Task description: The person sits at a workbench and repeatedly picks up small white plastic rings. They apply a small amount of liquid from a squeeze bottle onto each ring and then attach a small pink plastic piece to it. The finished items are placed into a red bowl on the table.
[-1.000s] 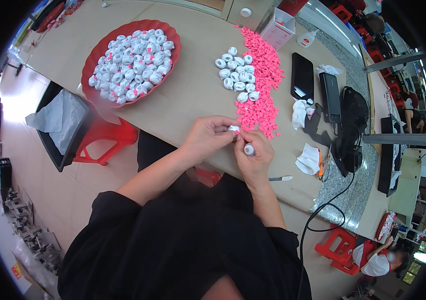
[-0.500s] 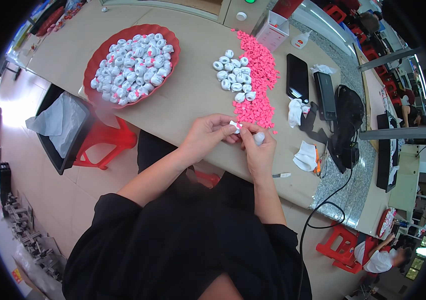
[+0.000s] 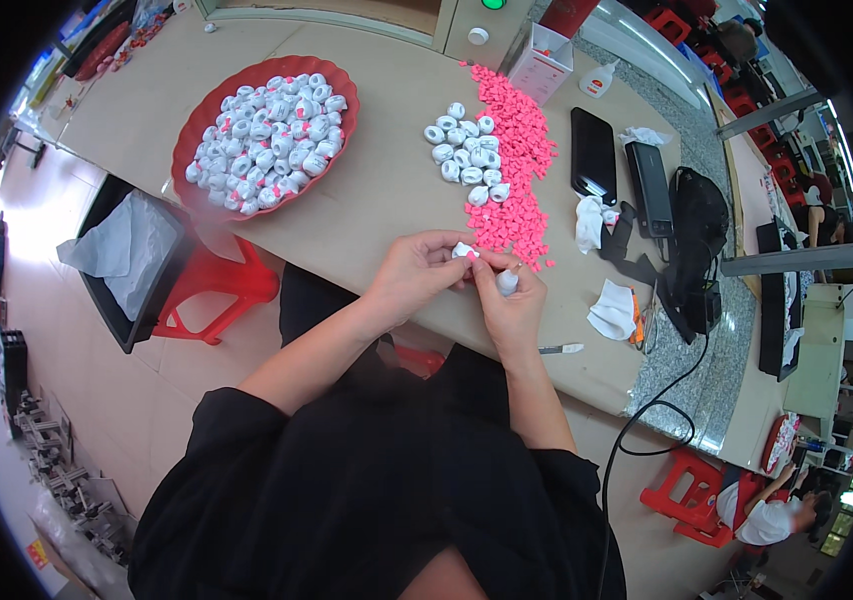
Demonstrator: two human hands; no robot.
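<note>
My left hand (image 3: 417, 268) pinches a small white rounded piece (image 3: 462, 249) between thumb and fingers, above the table's near edge. Against that piece my right hand (image 3: 513, 310) presses its thumb and fingertip, where a bit of pink shows. A second whitish, smooth, blunt-ended thing (image 3: 508, 283) is held in the curled fingers of my right hand; its kind I cannot make out. Just beyond my hands spreads a pile of small pink pieces (image 3: 517, 150). Beside it lies a group of white rounded pieces with dark openings (image 3: 462, 157).
A red scalloped tray (image 3: 183, 140) heaped with white-and-pink pieces stands at left. On the right lie a black phone (image 3: 594, 155), a dark power bank (image 3: 650, 190), a black bag (image 3: 699, 230), crumpled tissue (image 3: 611, 310) and a small blade (image 3: 561, 349). A white box (image 3: 541, 68) stands behind.
Both hands stay together at the same place. The white piece has turned between my fingers, less of its pink shows, and my right hand has shifted slightly left.
</note>
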